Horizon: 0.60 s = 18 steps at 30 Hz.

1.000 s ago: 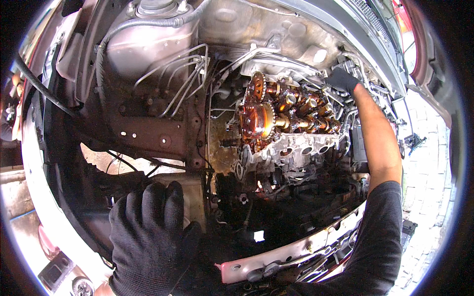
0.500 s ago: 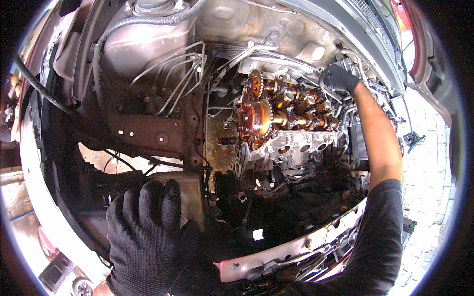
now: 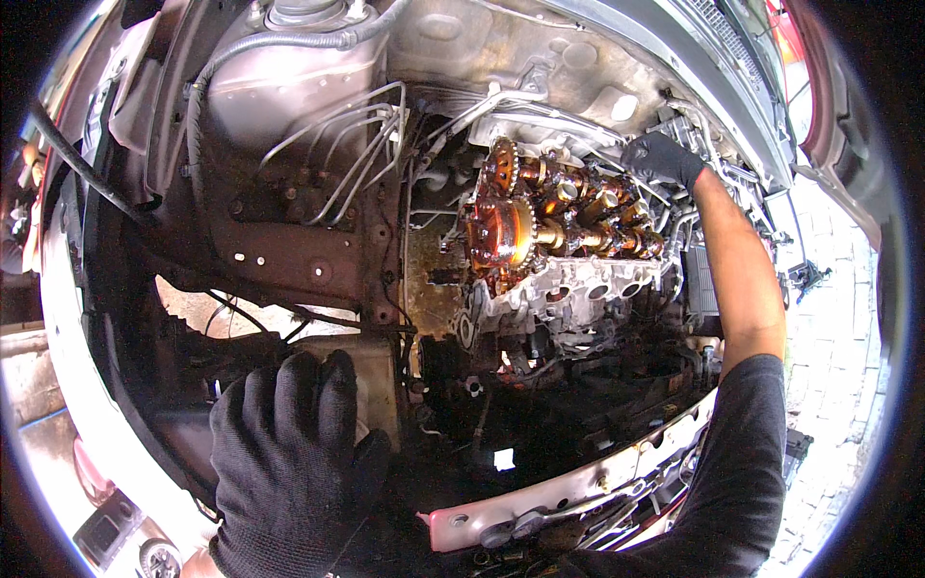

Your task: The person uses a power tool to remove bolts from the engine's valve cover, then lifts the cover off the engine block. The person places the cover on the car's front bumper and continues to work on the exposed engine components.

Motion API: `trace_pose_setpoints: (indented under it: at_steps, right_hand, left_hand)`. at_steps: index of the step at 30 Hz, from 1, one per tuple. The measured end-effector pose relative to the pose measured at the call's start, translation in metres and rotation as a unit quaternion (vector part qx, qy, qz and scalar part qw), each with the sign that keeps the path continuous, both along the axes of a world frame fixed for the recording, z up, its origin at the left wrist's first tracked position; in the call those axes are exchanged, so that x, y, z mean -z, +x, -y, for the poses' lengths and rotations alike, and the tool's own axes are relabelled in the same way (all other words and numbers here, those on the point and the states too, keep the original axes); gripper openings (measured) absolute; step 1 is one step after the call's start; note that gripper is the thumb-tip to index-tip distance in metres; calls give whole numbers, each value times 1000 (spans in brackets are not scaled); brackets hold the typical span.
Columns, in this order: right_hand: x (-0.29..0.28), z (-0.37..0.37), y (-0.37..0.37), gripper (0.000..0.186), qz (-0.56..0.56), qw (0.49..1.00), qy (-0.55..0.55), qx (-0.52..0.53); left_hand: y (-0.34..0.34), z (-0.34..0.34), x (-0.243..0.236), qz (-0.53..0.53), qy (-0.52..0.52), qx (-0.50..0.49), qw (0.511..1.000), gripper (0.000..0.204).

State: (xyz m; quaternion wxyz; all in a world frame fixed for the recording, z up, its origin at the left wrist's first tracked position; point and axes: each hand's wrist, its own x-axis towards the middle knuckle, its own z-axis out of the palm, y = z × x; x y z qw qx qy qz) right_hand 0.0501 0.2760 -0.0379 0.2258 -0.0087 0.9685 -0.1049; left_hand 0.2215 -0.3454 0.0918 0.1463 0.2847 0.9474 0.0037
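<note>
My left hand (image 3: 289, 453), in a black knit glove, lies palm down at the front left of the engine bay, next to a dull beige plastic container (image 3: 378, 385). Its fingers are side by side and the thumb stands a little apart; nothing shows in it. My right arm stretches along the right side to the back. There my right hand (image 3: 663, 160), also gloved, is bent closed beside the far end of the engine's cylinder head (image 3: 578, 275); whatever its fingers grip is hidden. Oily brown camshafts (image 3: 588, 231) lie exposed on top, with a toothed timing sprocket (image 3: 503, 166) at their left end.
Thin metal pipes (image 3: 361, 144) bend up from the left inner wall. Across the front runs a pale crossmember (image 3: 578, 472), with tools (image 3: 617, 525) lying along it. A ribbed grey part (image 3: 700, 279) sits near my right forearm. Paving (image 3: 833, 337) shows beyond the car.
Both hands keep nearly the same places. My right hand has shifted very slightly at the back of the engine; the whole view has moved a touch.
</note>
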Motion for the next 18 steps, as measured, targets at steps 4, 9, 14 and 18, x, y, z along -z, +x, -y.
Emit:
trace_pose_setpoints:
  at_steps: [4, 9, 14, 18]
  right_hand:
    - [-3, 33, -8, 35, -8, 964, 253, 76]
    - [-9, 23, -4, 39, -68, 981, 176, -37]
    - [-11, 18, -4, 33, -45, 975, 216, -28]
    - [-26, 32, 5, 28, -97, 962, 243, -73]
  left_hand:
    - [5, 1, 3, -29, -4, 2, 1000, 67]
    - [10, 6, 7, -76, -80, 31, 993, 72]
    - [3, 3, 3, -6, -1, 4, 1000, 74]
    - [10, 8, 5, -36, -23, 10, 999, 73]
